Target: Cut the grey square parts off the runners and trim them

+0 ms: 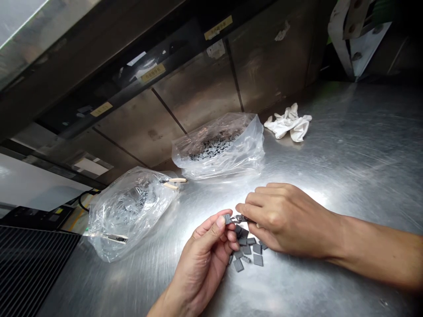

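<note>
Head view: our left hand (201,264) pinches a grey block (227,219) beside a small metal clip (240,219), gripped by our right hand (284,220); loose blocks (247,249) lie below the clip on the steel surface (313,281).

- The small tiles (253,253) lying on the table are a flat, plain dark grey.
- The clear plastic bags (218,165) show the same grey through their shiny, whitish creases.
- The little clip (239,219) between the fingers looks silver with darker patches, though it's too small to be sure.
- The pliers (173,180) have cream handles.
- The crumpled gloves (287,123) are white.
- The table (346,145) is silver steel, streaked with white glare.
- The wall panels (198,97) are a dull grey-brown, crossed by dark seams.
- The labels (218,27) are yellow with dark lettering.
- The grille (33,268) has black stripes.
</note>
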Available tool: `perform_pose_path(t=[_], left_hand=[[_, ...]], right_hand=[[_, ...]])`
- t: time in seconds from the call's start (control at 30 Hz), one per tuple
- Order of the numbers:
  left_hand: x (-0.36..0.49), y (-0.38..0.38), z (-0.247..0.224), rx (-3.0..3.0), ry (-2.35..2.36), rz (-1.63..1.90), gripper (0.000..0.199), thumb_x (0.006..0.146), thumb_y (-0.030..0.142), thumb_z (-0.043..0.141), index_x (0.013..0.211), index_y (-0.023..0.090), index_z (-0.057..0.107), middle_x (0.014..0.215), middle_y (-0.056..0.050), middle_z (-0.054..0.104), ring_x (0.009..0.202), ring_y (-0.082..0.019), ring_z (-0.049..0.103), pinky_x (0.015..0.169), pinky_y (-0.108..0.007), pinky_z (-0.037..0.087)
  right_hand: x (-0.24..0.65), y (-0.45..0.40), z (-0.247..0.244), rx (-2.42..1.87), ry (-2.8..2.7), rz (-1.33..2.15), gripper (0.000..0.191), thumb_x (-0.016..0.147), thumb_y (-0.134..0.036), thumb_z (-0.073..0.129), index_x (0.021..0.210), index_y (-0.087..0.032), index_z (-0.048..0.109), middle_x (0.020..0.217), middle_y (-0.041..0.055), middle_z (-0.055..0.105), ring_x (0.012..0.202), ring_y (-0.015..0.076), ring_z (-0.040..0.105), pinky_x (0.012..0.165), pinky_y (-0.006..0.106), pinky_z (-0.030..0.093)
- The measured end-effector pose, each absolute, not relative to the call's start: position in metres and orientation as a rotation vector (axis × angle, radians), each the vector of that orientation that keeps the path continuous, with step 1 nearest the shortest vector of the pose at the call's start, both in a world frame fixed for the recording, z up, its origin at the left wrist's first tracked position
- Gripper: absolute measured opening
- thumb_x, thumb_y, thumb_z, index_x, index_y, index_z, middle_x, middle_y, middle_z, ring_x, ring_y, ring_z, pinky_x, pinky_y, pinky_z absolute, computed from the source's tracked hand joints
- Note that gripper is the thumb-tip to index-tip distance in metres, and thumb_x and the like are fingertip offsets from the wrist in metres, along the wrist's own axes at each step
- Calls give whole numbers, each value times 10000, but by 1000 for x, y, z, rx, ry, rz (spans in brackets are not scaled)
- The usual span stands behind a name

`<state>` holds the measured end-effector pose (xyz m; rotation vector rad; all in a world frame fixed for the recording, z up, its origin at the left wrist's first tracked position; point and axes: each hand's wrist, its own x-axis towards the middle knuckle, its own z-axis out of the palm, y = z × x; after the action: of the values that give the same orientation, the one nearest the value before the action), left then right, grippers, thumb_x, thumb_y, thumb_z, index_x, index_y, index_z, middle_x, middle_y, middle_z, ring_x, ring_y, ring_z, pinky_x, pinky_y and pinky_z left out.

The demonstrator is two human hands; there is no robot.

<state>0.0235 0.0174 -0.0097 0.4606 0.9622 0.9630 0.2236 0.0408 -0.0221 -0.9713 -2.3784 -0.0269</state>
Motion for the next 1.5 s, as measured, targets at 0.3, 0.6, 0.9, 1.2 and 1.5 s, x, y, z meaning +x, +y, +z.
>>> perform_pose_path(t=[0.3, 0.6, 0.9, 1.2, 1.5], left_hand=[[23, 19, -11, 457, 948, 961, 188, 773, 151, 830, 939, 73, 791, 745, -61, 684, 637, -81, 618, 634, -182, 559], [24, 19, -10, 465, 968, 967, 195, 772, 148, 829, 943, 62, 789, 741, -63, 690, 624, -77, 612, 624, -178, 556], [21, 22, -1, 511, 981, 989, 118, 895, 133, 674, 952, 84, 765, 847, -81, 719, 706, -114, 672, 662, -204, 596], [18, 25, 0, 496, 1016, 1011, 159, 932, 93, 589, 989, 73, 737, 858, -100, 724, 701, -127, 685, 628, -211, 596], [18, 22, -2, 511, 974, 1010, 184, 866, 70, 702, 1039, 87, 762, 935, -105, 745, 742, -114, 696, 668, -189, 592]], right_hand=[[224, 38, -24, -969, -2395, -95, 89, 896, -183, 607, 818, -192, 648, 712, 3, 639, 611, 177, 535, 581, 351, 274], [224, 37, -25, -1009, -2411, -25, 76, 883, -157, 610, 830, -185, 656, 693, 1, 639, 559, 163, 530, 546, 344, 238], [236, 48, -10, -1034, -2215, 532, 141, 854, -147, 569, 831, -175, 706, 711, 0, 655, 637, 135, 556, 618, 274, 359], [238, 48, -1, -1033, -2519, 927, 188, 798, -72, 551, 861, -223, 642, 889, -30, 685, 768, 136, 598, 704, 255, 399], [238, 41, -4, -1069, -2551, 840, 156, 852, -94, 563, 860, -239, 620, 847, -41, 660, 758, 138, 598, 689, 260, 401]])
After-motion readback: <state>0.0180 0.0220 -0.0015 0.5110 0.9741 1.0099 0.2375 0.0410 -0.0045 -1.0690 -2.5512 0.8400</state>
